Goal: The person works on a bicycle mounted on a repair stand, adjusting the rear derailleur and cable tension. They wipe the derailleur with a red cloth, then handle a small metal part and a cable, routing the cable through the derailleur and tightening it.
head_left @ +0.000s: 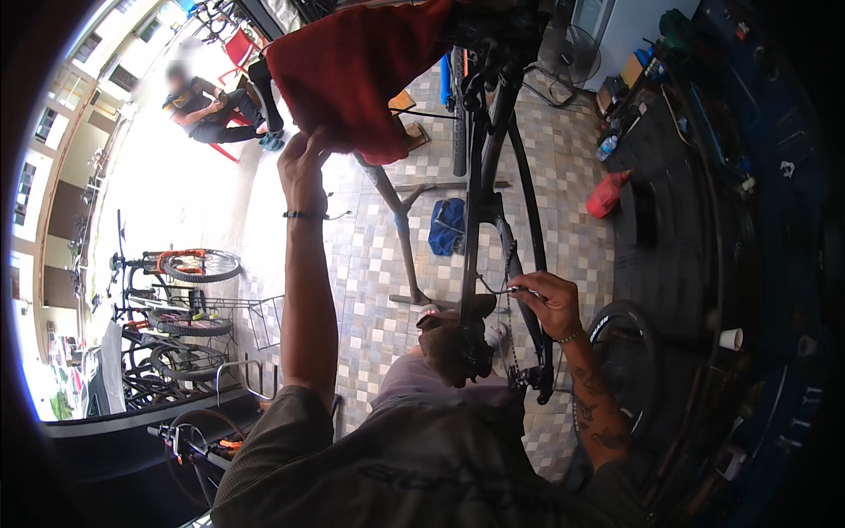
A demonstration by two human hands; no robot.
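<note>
A black bicycle frame (475, 189) stands upright in front of me, held off the floor. My left hand (304, 160) reaches far forward, its fingers closed on the lower left edge of a red cloth (356, 79). The cloth drapes over the front part of the bike and hides what is under it. Beside the rear of the frame, my right hand (549, 304) pinches the end of a thin dark cable (491, 287) that curves out from the frame. Just below that hand hangs the chain (508, 348), close to the rear derailleur (532, 380).
A grey stand (400, 220) with spread legs is on the tiled floor, near a blue bag (447, 227). Several bikes (189, 319) line the left. A person sits on a red chair (236, 123) far left. On the right are a loose wheel (629, 339), a red bag (606, 195) and a fan (568, 57).
</note>
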